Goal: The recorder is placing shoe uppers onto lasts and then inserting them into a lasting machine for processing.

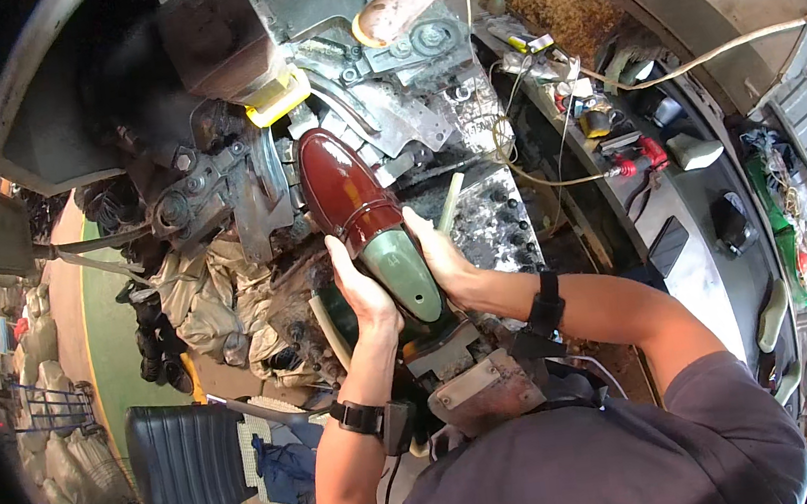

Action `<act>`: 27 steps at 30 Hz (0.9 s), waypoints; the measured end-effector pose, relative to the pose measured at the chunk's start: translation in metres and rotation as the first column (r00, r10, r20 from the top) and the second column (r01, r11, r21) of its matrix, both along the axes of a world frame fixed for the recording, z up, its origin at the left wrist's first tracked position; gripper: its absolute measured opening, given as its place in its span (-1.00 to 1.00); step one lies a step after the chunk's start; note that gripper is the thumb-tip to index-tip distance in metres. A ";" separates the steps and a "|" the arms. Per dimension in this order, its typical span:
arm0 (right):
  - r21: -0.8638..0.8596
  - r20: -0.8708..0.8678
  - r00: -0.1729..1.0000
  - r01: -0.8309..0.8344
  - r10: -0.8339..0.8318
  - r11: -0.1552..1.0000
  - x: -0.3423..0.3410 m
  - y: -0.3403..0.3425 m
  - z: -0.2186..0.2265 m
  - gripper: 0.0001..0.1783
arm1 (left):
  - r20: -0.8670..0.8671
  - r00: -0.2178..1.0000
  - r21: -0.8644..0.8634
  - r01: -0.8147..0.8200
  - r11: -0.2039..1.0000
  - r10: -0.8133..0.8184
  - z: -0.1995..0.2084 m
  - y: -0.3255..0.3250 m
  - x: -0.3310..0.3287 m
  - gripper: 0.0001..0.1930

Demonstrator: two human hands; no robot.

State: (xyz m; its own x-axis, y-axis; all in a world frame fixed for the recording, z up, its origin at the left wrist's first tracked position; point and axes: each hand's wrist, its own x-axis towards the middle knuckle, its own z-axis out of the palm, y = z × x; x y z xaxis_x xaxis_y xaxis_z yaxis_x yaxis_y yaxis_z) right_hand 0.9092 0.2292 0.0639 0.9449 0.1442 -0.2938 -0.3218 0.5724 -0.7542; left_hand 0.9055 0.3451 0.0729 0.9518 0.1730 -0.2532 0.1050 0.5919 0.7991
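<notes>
Between my hands is a glossy dark red shoe upper (339,179) pulled over a green shoe last (401,272). Its toe points away from me, against the metal jaws of a machine (346,108); whether the toe touches them I cannot tell. My left hand (365,292) presses along the left side of the last, and my right hand (447,262) holds its right side. The fingertips of both hands are partly hidden beneath. The bare heel end of the last, with a small round hole, faces me.
A worn rounded handle or lamp (403,0) hangs above the machine. To the right, a bench (717,259) carries a red power tool (649,156), a phone (668,245) and loose lasts. At the left stand a black chair (187,455) and crumpled beige sacks (219,305).
</notes>
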 end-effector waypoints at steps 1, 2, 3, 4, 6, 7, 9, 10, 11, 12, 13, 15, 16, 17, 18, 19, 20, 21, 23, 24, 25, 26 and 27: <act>0.021 -0.097 0.992 -0.077 0.079 0.997 -0.003 -0.002 0.008 -0.33 | -0.005 1.000 -0.021 0.017 1.000 -0.017 -0.005 0.006 -0.003 -0.35; 0.048 -0.190 0.969 -0.153 0.159 0.987 -0.006 -0.004 0.015 -0.33 | -0.009 0.999 -0.043 0.034 0.999 -0.034 -0.009 0.013 -0.007 -0.34; 0.077 -0.153 0.968 -0.189 0.199 0.979 -0.006 -0.008 0.020 -0.31 | -0.003 1.000 0.002 0.003 1.000 -0.003 -0.018 0.021 -0.011 -0.35; 0.066 -0.116 0.960 -0.247 0.254 0.967 -0.001 -0.015 0.012 -0.27 | -0.002 0.997 0.221 -0.070 0.973 0.072 -0.029 0.027 -0.014 -0.39; 0.071 -0.210 0.903 -0.368 0.374 0.927 0.007 -0.033 0.003 -0.23 | -0.323 0.946 0.450 0.158 0.879 -0.005 -0.031 0.042 -0.028 -0.40; 0.075 -0.210 0.906 -0.361 0.368 0.930 0.012 -0.033 0.001 -0.23 | -0.331 0.944 0.375 0.118 0.920 0.014 -0.027 0.037 -0.032 -0.40; 0.207 -0.120 0.947 -0.269 0.298 0.940 0.017 -0.022 -0.002 -0.22 | -0.181 0.983 0.200 0.061 0.978 -0.024 -0.007 0.014 -0.026 -0.40; 0.209 -0.129 0.946 -0.266 0.296 0.941 0.015 -0.016 -0.003 -0.22 | -0.024 1.000 0.006 0.016 1.000 -0.016 0.011 0.001 -0.024 -0.40; 0.176 -0.119 0.962 -0.223 0.245 0.959 0.017 -0.013 -0.002 -0.22 | -0.012 0.998 -0.064 0.067 0.996 -0.067 0.029 -0.010 -0.019 -0.39; 0.147 -0.107 0.972 -0.195 0.212 0.970 0.016 -0.005 -0.001 -0.23 | -0.013 0.998 -0.065 0.062 0.996 -0.063 0.028 -0.010 -0.015 -0.39; 0.145 -0.108 0.971 -0.198 0.215 0.969 0.016 -0.001 -0.001 -0.23 | 0.012 0.999 -0.026 0.030 0.999 -0.030 0.022 -0.010 -0.011 -0.39; 0.137 -0.128 0.974 -0.170 0.187 0.976 0.016 0.003 -0.004 -0.25 | 0.055 0.998 0.028 -0.003 1.000 0.001 0.014 -0.008 -0.007 -0.38; 0.131 -0.140 0.976 -0.149 0.167 0.980 0.016 0.002 -0.007 -0.26 | 0.049 0.999 0.022 0.007 1.000 -0.008 0.011 -0.008 -0.008 -0.38; 0.175 -0.158 0.973 -0.141 0.169 0.974 0.015 0.002 -0.011 -0.29 | 0.066 0.998 0.052 -0.002 0.999 -0.001 0.008 -0.008 -0.009 -0.39; 0.170 -0.156 0.974 -0.139 0.166 0.976 0.016 0.003 -0.012 -0.29 | 0.092 0.996 0.082 -0.018 0.996 0.011 0.008 -0.009 -0.005 -0.39; 0.145 -0.148 0.982 -0.093 0.115 0.985 0.014 0.004 -0.013 -0.30 | 0.095 0.995 0.078 -0.017 0.997 0.009 0.008 -0.010 -0.002 -0.39; 0.121 -0.138 0.988 -0.047 0.064 0.992 0.013 0.004 -0.014 -0.32 | 0.115 0.993 0.081 -0.009 0.997 -0.001 0.008 -0.011 0.000 -0.40; 0.118 -0.143 0.987 -0.050 0.067 0.992 0.012 0.003 -0.011 -0.32 | 0.128 0.992 0.084 -0.005 0.996 -0.005 0.005 -0.010 -0.003 -0.40; 0.050 -0.151 0.986 -0.065 0.072 0.997 0.002 0.004 0.005 -0.34 | 0.147 0.989 0.098 0.010 0.995 -0.025 -0.013 0.005 -0.008 -0.40; 0.050 -0.152 0.985 -0.078 0.085 0.996 -0.004 0.004 0.017 -0.34 | 0.181 0.982 0.113 0.032 0.993 -0.052 -0.022 0.011 -0.007 -0.40; -0.068 -0.180 0.980 -0.096 0.083 0.993 -0.005 -0.002 0.029 -0.38 | 0.150 0.986 0.127 0.057 0.990 -0.076 -0.029 0.014 -0.010 -0.38; -0.184 -0.209 0.975 -0.115 0.076 0.976 -0.005 -0.008 0.035 -0.42 | 0.038 0.998 0.313 0.039 0.949 -0.053 -0.039 0.019 -0.019 -0.34; -0.329 -0.074 0.997 -0.030 0.006 0.944 -0.001 -0.011 0.028 -0.55 | -0.240 0.960 0.707 0.276 0.651 -0.146 -0.079 0.057 -0.026 -0.44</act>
State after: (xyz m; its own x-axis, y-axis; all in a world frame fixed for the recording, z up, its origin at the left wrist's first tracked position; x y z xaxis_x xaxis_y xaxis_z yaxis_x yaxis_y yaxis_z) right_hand 0.9080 0.2183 0.0921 0.9181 0.0446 -0.3939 -0.3893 0.2894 -0.8745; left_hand 0.8793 0.4025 -0.0059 0.9476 0.1623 -0.2750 0.3069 -0.2250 0.9248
